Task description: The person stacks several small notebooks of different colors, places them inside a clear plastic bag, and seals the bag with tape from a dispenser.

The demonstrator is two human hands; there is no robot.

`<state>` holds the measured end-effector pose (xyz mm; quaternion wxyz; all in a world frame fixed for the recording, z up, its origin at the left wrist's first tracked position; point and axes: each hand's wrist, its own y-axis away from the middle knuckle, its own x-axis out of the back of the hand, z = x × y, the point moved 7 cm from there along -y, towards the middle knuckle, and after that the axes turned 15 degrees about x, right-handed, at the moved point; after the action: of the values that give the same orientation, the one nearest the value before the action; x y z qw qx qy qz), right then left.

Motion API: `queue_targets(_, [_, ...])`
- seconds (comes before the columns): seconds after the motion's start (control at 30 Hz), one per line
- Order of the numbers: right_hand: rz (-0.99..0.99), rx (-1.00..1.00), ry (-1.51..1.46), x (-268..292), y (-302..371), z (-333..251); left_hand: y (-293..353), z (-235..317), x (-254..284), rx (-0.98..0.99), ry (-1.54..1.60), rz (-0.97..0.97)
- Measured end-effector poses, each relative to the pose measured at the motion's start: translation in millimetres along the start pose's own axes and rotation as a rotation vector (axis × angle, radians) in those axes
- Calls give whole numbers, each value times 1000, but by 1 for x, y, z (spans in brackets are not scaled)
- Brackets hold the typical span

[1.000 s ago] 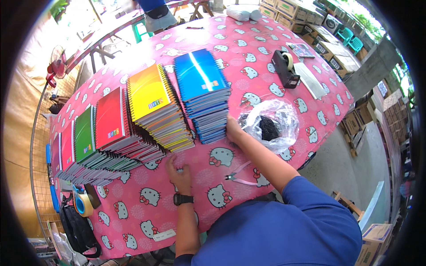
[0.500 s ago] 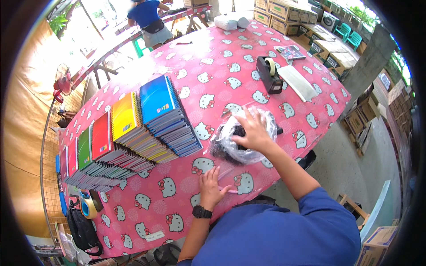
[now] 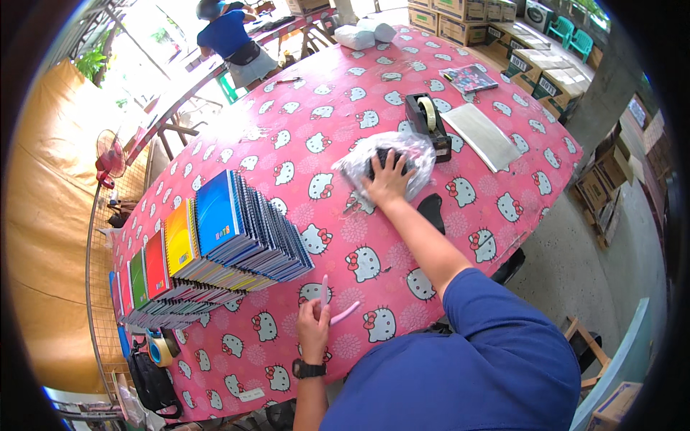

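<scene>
My right hand (image 3: 388, 177) lies on a crumpled clear plastic bag (image 3: 418, 154) with dark contents I cannot make out, its fingers spread over the bag's middle. My left hand (image 3: 313, 322) is closed around a pink two-handled tool (image 3: 345, 313), like a pair of pliers; its two handles spread apart and its head is hidden in the fingers. Beyond the left hand stand stacks of spiral notebooks with blue (image 3: 217, 213), yellow (image 3: 180, 233), red (image 3: 156, 264) and green covers. Near my right forearm sits a flat black object (image 3: 431, 212).
A black tape dispenser (image 3: 438, 140) touches the bag's far right side, with pale sheets (image 3: 480, 135) beyond it. Tape rolls (image 3: 159, 348) and a black bag (image 3: 152, 381) are at the near left edge. A co-worker (image 3: 233, 39) stands at another table; cartons (image 3: 460, 21) are stacked far right.
My right hand has pushed the plastic bag away from me, up to the tape dispenser, uncovering the black object. My left hand has closed on the pink tool that lay beside it.
</scene>
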<state>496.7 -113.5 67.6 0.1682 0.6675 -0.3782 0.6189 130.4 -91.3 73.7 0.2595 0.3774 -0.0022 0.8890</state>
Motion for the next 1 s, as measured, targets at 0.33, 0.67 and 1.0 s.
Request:
queue_targets(0.33, [409, 202, -553, 64, 115, 88, -153, 105, -95, -197, -1, 172])
queue_targets(0.67, [291, 418, -400, 33, 151, 68, -120, 74, -76, -387, -73, 257])
queue_targets(1.0, [67, 456, -899, 60, 169, -90, 31, -152, 93, 189, 459, 205])
